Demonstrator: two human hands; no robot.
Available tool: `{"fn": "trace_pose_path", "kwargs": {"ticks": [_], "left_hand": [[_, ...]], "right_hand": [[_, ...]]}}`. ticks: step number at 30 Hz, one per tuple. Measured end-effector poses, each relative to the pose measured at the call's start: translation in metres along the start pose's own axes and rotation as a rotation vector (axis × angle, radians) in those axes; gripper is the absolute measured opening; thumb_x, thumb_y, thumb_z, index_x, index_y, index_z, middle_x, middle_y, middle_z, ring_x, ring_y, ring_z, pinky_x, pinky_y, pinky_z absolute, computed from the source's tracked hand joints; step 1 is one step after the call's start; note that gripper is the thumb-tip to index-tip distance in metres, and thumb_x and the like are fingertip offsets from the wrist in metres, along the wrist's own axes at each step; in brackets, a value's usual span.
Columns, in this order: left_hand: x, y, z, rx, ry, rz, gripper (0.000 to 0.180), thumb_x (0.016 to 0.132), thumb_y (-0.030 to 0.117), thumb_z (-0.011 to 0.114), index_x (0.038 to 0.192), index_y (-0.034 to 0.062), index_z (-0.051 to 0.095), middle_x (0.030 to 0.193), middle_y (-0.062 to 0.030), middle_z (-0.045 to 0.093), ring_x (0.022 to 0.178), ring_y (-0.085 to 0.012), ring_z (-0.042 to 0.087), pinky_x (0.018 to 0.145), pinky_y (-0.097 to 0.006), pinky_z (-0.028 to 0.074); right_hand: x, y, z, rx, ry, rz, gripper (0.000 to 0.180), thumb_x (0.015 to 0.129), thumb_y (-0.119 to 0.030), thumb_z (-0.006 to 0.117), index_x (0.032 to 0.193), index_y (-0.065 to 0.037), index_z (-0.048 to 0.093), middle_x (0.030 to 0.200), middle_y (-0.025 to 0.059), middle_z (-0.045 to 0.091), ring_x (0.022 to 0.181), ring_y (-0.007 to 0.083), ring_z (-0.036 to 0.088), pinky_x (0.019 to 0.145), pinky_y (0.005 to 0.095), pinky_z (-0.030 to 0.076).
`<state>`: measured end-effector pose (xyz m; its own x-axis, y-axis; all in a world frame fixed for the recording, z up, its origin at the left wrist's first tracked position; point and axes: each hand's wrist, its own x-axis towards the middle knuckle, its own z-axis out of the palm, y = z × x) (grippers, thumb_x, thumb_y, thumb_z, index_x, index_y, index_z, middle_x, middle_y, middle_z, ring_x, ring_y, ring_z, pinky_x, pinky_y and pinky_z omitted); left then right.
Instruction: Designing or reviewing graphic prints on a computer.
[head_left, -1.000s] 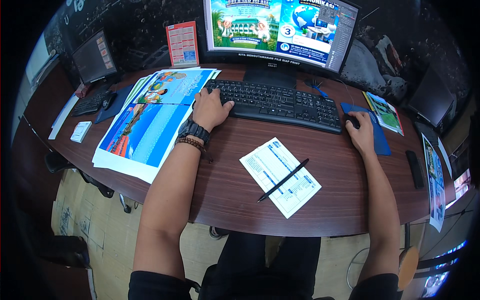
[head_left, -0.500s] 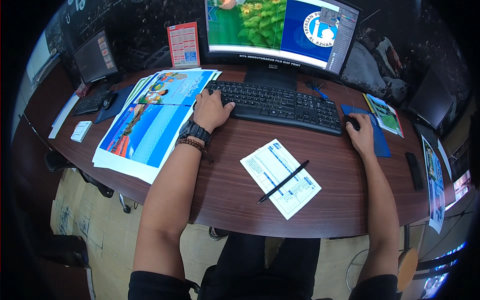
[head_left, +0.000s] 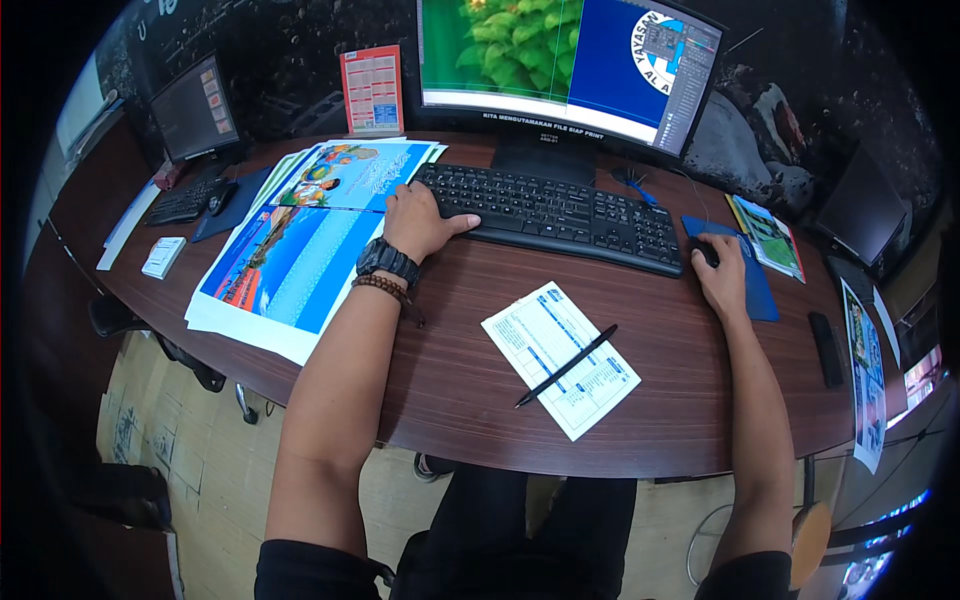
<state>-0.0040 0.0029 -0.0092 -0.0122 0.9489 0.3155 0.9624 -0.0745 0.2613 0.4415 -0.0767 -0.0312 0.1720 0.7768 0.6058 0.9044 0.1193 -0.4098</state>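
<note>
My left hand rests at the left end of a black keyboard. Its fingers lie over the edge keys and the thumb stretches out along the front edge. A watch and a beaded bracelet circle that wrist. On the right, my right hand is curled over a black computer mouse, which sits on a blue mouse pad. Behind the keyboard a wide monitor displays a layout with green plants and a round emblem on dark blue.
Between my forearms lies a printed form pad with a black pen across it. Large colour prints are stacked at left, near a red-edged calendar. A dark phone-like object lies at right.
The picture on the monitor has grown larger and shifted, with the emblem now partly cut off. My left thumb reaches slightly further right. My right hand stays on the mouse.
</note>
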Motion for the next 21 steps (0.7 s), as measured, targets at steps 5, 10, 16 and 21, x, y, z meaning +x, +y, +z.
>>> {"fn": "trace_pose_path", "kwargs": {"ticks": [5, 10, 16, 21], "left_hand": [[0.0004, 0.0017, -0.0003, 0.062, 0.022, 0.03, 0.094, 0.068, 0.072, 0.075, 0.105, -0.0134, 0.065, 0.11, -0.0272, 0.062, 0.108, -0.0398, 0.056, 0.094, -0.046, 0.047], [0.0, 0.001, 0.0, 0.059, 0.018, 0.027, 0.089, 0.068, 0.071, 0.075, 0.099, -0.0118, 0.069, 0.107, -0.0278, 0.063, 0.108, -0.0402, 0.055, 0.093, -0.046, 0.047], [-0.0016, 0.0018, -0.0012, 0.041, 0.022, 0.006, 0.088, 0.068, 0.071, 0.076, 0.099, -0.0114, 0.069, 0.11, -0.0289, 0.061, 0.108, -0.0407, 0.055, 0.094, -0.046, 0.047], [-0.0008, 0.001, 0.0006, 0.045, 0.031, 0.012, 0.087, 0.068, 0.07, 0.076, 0.1, -0.0111, 0.069, 0.111, -0.0295, 0.06, 0.108, -0.041, 0.055, 0.094, -0.046, 0.048]], "right_hand": [[0.0001, 0.0003, -0.0005, -0.005, -0.004, 0.009, 0.033, 0.083, -0.023, 0.066, 0.11, -0.005, 0.069, 0.113, 0.0162, 0.058, 0.109, 0.0341, 0.059, 0.096, 0.0398, 0.045], [0.0001, -0.0004, -0.0009, -0.005, -0.011, 0.023, 0.033, 0.082, -0.023, 0.065, 0.11, -0.005, 0.069, 0.114, 0.0156, 0.058, 0.11, 0.0335, 0.058, 0.096, 0.0396, 0.045], [0.0002, -0.0013, -0.0013, -0.006, -0.018, 0.029, 0.034, 0.082, -0.023, 0.065, 0.11, -0.005, 0.069, 0.115, 0.0164, 0.058, 0.11, 0.0338, 0.058, 0.096, 0.0395, 0.045], [0.0007, -0.0006, -0.0015, 0.0, -0.01, 0.013, 0.033, 0.081, -0.022, 0.066, 0.109, -0.004, 0.069, 0.113, 0.0166, 0.058, 0.109, 0.0339, 0.058, 0.096, 0.0395, 0.046]]}}
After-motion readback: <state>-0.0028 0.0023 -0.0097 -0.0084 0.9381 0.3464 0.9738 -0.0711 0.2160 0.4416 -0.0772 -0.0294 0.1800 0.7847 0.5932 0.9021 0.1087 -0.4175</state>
